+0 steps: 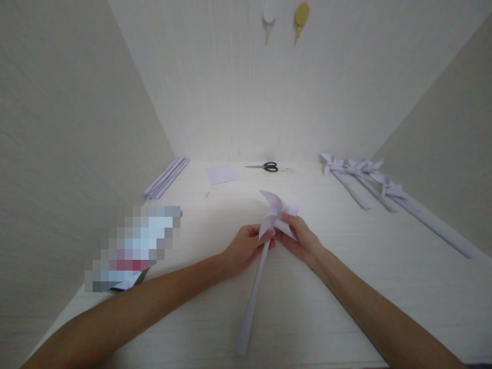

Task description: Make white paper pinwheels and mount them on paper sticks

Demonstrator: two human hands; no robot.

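A white paper pinwheel (pixel 272 206) with curled blades is held over the middle of the table. Its rolled paper stick (pixel 251 302) slants down toward the near edge. My left hand (pixel 249 248) is closed at the top of the stick, thumb over the lower left blade. From the other side, my right hand (pixel 302 237) pinches the pinwheel near its centre and right blades. What lies between the fingertips at the hub is hidden.
Rolled paper sticks (pixel 167 178) lie at the back left, near a paper sheet (pixel 222 174) and black-handled scissors (pixel 265 167). Several paper pinwheels (pixel 355 166) rest at the back right. A blurred-out device (pixel 134 251) stands at the left. Two hooks (pixel 302 15) are on the wall.
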